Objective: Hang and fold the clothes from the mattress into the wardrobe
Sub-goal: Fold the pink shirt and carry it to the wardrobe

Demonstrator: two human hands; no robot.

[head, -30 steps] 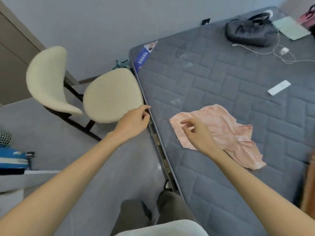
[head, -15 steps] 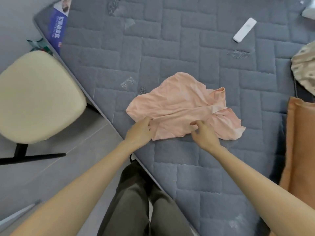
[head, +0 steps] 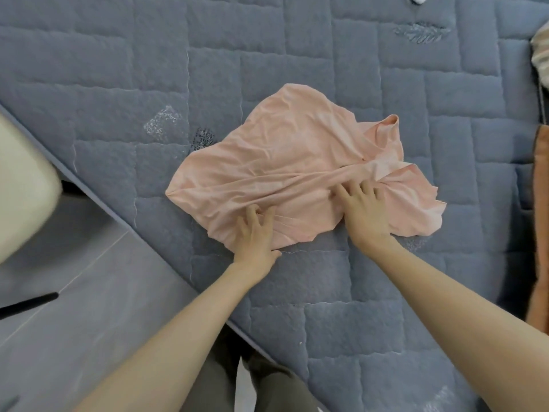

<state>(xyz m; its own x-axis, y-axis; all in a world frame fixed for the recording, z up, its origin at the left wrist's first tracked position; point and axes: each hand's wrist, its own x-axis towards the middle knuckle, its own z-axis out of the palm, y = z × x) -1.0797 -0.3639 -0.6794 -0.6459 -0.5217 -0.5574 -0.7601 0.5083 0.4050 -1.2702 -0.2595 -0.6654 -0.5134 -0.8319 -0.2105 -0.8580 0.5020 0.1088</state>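
Nearest us, our left hand (head: 256, 233) pinches a gather of cloth at the near hem of the pink garment (head: 291, 150). Our right hand (head: 366, 214), slightly farther, lies on it with fingers spread and pressing, gripping nothing. The garment stretches away from both hands, its long axis running left to right across us, so the 2 hands share 1 long edge. It lies on the grey mattress (head: 118, 69), thin and creased, with a ridge bunched between the hands.
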